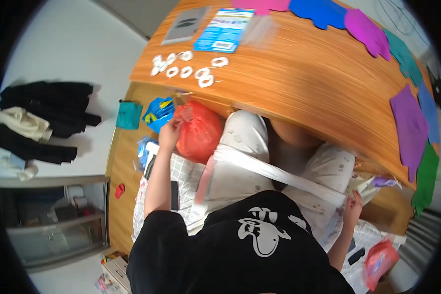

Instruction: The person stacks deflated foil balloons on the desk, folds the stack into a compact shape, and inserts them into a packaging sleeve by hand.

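Observation:
My left hand (pixel 170 134) is at the top left side of a full red plastic bag (pixel 198 134), fingers closed on its gathered edge. The bag hangs or stands below the table's front edge, beside my left knee. On the right, my right hand (pixel 353 208) is held beside my thigh with curled fingers; what they pinch, if anything, is too small to tell. A long white strip (pixel 279 172) lies slanting across my lap, its right end close to that hand. White rings (pixel 186 72) of tape or string lie in a loose group on the table.
The wooden table (pixel 299 73) carries a blue package (pixel 225 30), a grey booklet (pixel 185 25) and, along its far and right edges, coloured cut-out pieces (pixel 409 125). A blue bag (pixel 159 113) sits left of the red one. Behind my right arm lies another red bag (pixel 381 262).

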The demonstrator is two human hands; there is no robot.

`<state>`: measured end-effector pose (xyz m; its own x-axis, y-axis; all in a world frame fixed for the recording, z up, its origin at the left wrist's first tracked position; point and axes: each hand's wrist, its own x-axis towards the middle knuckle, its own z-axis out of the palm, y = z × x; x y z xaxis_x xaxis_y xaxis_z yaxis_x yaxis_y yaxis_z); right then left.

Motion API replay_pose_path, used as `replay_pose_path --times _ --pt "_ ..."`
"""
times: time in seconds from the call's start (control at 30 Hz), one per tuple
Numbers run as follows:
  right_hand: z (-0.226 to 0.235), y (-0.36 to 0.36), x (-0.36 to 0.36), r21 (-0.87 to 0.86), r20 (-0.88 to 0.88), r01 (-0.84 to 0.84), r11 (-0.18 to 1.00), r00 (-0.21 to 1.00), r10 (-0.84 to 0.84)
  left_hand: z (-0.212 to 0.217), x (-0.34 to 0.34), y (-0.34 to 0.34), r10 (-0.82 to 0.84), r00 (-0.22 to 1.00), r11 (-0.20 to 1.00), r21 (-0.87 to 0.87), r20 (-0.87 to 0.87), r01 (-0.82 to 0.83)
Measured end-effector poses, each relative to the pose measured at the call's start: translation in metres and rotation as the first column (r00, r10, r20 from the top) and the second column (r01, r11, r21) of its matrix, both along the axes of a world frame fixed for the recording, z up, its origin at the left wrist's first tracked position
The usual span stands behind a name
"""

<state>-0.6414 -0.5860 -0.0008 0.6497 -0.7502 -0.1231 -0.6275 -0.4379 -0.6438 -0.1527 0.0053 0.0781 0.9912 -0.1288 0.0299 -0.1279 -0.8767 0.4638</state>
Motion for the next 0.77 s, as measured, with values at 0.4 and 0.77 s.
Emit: replay_pose_path --times 0.4,0.77 --pt "0.064 0.030 0.039 -0.303 0.299 0.092 0.948 0.954 0.003 0.044 -0.013 -0.032 0.301 0.630 0.942 -0.326 0.716 -0.080" --pt "0.155 0.048 0.113 -0.748 0.422 -0.132 0.651 0.663 0.619 0.266 -0.151 -0.231 0.274 -0.239 0.460 0.091 0.931 0.883"
